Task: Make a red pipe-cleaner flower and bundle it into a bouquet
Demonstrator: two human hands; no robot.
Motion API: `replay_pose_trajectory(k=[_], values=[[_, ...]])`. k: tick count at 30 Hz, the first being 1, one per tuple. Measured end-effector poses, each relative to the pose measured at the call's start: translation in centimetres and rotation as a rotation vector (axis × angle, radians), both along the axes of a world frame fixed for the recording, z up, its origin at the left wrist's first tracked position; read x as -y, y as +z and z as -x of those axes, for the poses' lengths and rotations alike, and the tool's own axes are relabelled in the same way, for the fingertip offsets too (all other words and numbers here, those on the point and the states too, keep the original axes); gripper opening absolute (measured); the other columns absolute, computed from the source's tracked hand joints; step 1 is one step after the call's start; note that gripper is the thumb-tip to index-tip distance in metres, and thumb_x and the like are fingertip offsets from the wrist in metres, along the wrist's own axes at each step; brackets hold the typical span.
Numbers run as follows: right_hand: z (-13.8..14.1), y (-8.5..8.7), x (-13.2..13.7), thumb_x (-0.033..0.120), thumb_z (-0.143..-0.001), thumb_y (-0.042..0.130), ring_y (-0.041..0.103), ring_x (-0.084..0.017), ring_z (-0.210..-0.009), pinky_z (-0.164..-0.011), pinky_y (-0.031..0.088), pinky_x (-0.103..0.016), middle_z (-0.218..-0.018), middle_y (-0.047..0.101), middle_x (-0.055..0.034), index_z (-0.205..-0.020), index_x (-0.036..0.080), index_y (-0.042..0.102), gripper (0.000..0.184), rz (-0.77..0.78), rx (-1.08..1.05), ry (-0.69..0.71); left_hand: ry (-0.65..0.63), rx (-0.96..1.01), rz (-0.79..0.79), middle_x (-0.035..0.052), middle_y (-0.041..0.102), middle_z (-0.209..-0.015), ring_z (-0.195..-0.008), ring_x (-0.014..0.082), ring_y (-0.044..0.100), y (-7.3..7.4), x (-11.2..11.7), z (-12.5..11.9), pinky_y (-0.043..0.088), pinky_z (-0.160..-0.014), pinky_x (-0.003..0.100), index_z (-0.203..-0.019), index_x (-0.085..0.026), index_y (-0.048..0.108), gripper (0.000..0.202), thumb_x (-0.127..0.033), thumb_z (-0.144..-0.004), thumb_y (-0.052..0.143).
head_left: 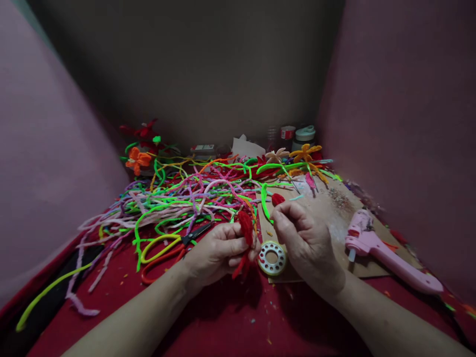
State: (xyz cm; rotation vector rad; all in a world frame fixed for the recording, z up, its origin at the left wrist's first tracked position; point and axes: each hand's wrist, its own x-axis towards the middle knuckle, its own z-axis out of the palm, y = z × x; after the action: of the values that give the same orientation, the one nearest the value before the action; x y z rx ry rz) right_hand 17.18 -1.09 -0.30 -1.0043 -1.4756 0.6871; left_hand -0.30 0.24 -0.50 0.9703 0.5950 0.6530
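Observation:
My left hand [223, 245] is closed around a red fuzzy pipe-cleaner flower [245, 228], whose petals stick out above and below the fingers. To its right, my right hand [303, 240] is pinched shut, and its fingertips hide whatever they hold. A small red fuzzy piece [277, 199] shows just beyond those fingertips; I cannot tell whether it is gripped. Beside it stands a green pipe-cleaner leaf [265, 202], its lower end close to the right fingers. A white tape spool [272, 258] lies between the hands. Scissors with yellow and orange handles [163, 250] rest left of my left hand.
A heap of coloured pipe cleaners [178, 198] covers the left and back of the red cloth [230, 322]. On the right, a pink glue gun [390, 253] lies on cardboard [330, 218]. Finished orange flowers [138, 159] and a lidded jar [305, 136] stand at the back.

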Motion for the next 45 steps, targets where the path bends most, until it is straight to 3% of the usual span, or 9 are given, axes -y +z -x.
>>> replay_pose_trajectory(k=[3,6,11,14,21,30,36,41,45], values=[[0.1,0.0,0.1,0.028,-0.089,0.039,0.036,-0.008,-0.048,-0.048,0.033,-0.021,-0.055,0.038,0.005,-0.064,0.019,0.042,0.027,0.048,0.009,0.042,0.006,-0.001,-0.008,0.0033,0.055,-0.069,-0.041,0.0,0.029,0.0,0.0,0.2,0.017,-0.037,0.015,-0.078,-0.01,0.06,0.012,-0.022,-0.076,0.061],[0.2,0.2,0.0,0.029,-0.087,0.043,0.035,-0.007,-0.048,-0.046,0.033,-0.021,-0.053,0.037,0.0054,-0.059,0.019,0.04,0.03,0.067,-0.023,0.094,0.007,0.004,-0.007,0.0031,0.055,-0.068,-0.041,0.0001,0.03,0.1,0.0,0.3,0.018,-0.037,0.015,-0.077,-0.01,0.06,0.012,-0.022,-0.075,0.061],[0.5,0.9,0.1,0.024,-0.076,0.057,0.054,-0.01,-0.056,-0.05,0.044,-0.022,-0.063,0.056,0.0009,-0.073,0.017,0.055,0.009,0.221,-0.236,0.302,0.021,-0.01,-0.007,0.0022,0.054,-0.066,-0.04,0.0001,0.029,0.3,0.0,0.1,0.019,-0.038,0.015,-0.075,-0.01,0.06,0.015,-0.024,-0.074,0.063],[0.6,1.2,0.3,0.023,-0.074,0.058,0.059,-0.013,-0.058,-0.052,0.048,-0.024,-0.063,0.061,-0.0011,-0.072,0.016,0.057,0.007,0.294,-0.284,0.375,0.047,-0.024,-0.008,0.0009,0.053,-0.064,-0.041,0.0003,0.029,0.2,-0.1,0.0,0.02,-0.038,0.015,-0.075,-0.01,0.061,0.016,-0.025,-0.073,0.065],[0.7,0.6,0.3,0.018,-0.072,0.058,0.054,-0.009,-0.048,-0.041,0.04,-0.019,-0.058,0.059,0.0015,-0.069,0.016,0.059,0.003,0.249,-0.185,0.324,0.093,-0.079,0.015,-0.0004,0.051,-0.059,-0.041,0.0008,0.029,0.0,-0.1,0.0,0.018,-0.039,0.016,-0.073,-0.01,0.06,0.018,-0.027,-0.071,0.067],[1.0,0.1,0.2,0.016,-0.072,0.055,0.05,-0.009,-0.049,-0.045,0.04,-0.02,-0.057,0.057,0.0018,-0.069,0.016,0.057,0.003,0.256,-0.128,0.291,0.081,-0.095,0.004,-0.0007,0.053,-0.059,-0.04,0.001,0.029,0.1,0.0,-0.1,0.018,-0.039,0.016,-0.074,-0.01,0.06,0.02,-0.028,-0.07,0.068],[1.0,-0.1,0.2,0.013,-0.072,0.05,0.05,-0.01,-0.053,-0.049,0.041,-0.021,-0.059,0.054,0.0012,-0.068,0.017,0.055,0.007,0.042,0.063,0.168,0.069,-0.097,-0.014,-0.0034,0.046,-0.054,-0.041,0.0014,0.028,0.0,-0.1,0.1,0.018,-0.039,0.017,-0.073,-0.01,0.06,0.018,-0.027,-0.073,0.066],[0.9,0.0,0.3,0.009,-0.073,0.049,0.048,-0.01,-0.053,-0.05,0.039,-0.022,-0.06,0.052,0.0011,-0.068,0.017,0.053,0.01,-0.256,0.314,0.037,0.054,-0.067,-0.009,-0.0025,0.05,-0.055,-0.04,0.0015,0.027,-0.1,-0.1,0.1,0.019,-0.039,0.016,-0.072,-0.01,0.06,0.018,-0.026,-0.07,0.067],[0.9,-0.3,0.6,0.011,-0.08,0.046,0.05,-0.012,-0.06,-0.055,0.041,-0.024,-0.064,0.053,-0.0009,-0.074,0.018,0.052,0.011,-0.401,0.434,0.015,0.051,-0.073,-0.006,-0.0015,0.052,-0.055,-0.04,0.0016,0.028,-0.2,-0.3,0.3,0.019,-0.039,0.016,-0.072,-0.01,0.06,0.021,-0.027,-0.066,0.07]])
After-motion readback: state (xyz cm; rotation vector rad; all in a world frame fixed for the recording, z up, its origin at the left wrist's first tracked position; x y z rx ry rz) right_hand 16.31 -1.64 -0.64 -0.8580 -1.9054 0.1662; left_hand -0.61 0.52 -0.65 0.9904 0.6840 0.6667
